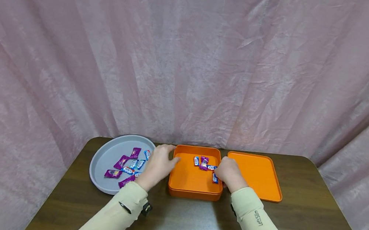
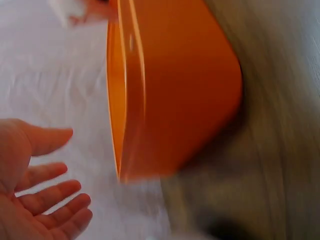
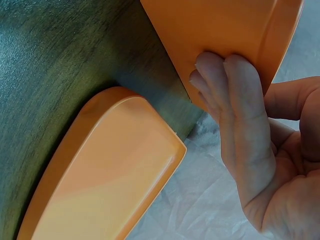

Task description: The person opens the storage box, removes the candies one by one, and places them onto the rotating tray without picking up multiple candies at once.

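Observation:
An orange box [image 1: 183, 178] with no lid on it stands mid-table. Inside lie several wrapped candies, purple ones [image 1: 204, 161] and blue-and-white ones [image 1: 196, 161]. My right hand [image 1: 229, 173] grips the box's right wall, with the fingers [image 3: 242, 85] flat along the outside and the thumb over the rim. Between the box and a round grey tray [image 1: 99, 158] hovers my left hand [image 1: 158, 166], its fingers spread and holding nothing. On that tray lie more candies in purple wrappers [image 1: 121, 162] and blue-and-white wrappers [image 1: 128, 170], partly hidden behind the left hand and sleeve.
To the right of the box lies a flat orange lid [image 1: 259, 174], close beside the right hand. Everything stands on a dark wooden table [image 1: 309, 208]. A pink curtain [image 1: 201, 76] hangs right behind the table's far edge.

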Tool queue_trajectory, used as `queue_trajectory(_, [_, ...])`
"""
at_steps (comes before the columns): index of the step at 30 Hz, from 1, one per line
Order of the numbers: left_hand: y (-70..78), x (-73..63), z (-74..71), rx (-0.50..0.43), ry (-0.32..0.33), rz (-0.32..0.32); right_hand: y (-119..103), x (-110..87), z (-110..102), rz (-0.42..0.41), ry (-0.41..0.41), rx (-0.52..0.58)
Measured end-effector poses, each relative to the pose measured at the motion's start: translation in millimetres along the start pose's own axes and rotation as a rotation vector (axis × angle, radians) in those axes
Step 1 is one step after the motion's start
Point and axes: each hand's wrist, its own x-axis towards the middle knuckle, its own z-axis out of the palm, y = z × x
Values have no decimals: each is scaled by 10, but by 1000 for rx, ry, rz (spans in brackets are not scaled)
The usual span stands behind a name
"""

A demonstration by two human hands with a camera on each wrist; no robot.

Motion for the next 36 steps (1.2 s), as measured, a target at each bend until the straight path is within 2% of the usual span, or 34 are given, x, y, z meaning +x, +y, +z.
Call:
queue_trajectory(5, [310, 12, 283, 7, -147, 46, 11, 7, 9, -4, 0, 2])
queue_trajectory(10, [524, 43, 519, 18, -227, 79, 9, -2, 17, -5, -6, -6])
queue_trajectory(14, [634, 87, 655, 79, -288, 107, 17, -8, 18, -18, 6, -11])
queue_trajectory(18, [707, 156, 746, 152, -365, 111, 28, 4, 22, -39, 19, -13])
queue_trajectory(22, [749, 229, 814, 192, -421, 82, 30, 26, 33, -37, 20, -23])
queue_trajectory(30, [746, 284, 914, 224, -494, 37, 6, 25, 34, -27, 16, -27])
queue_trajectory(36, [752, 295, 935, 230, -559, -22, 8, 14, 20, -30, 18, -27])
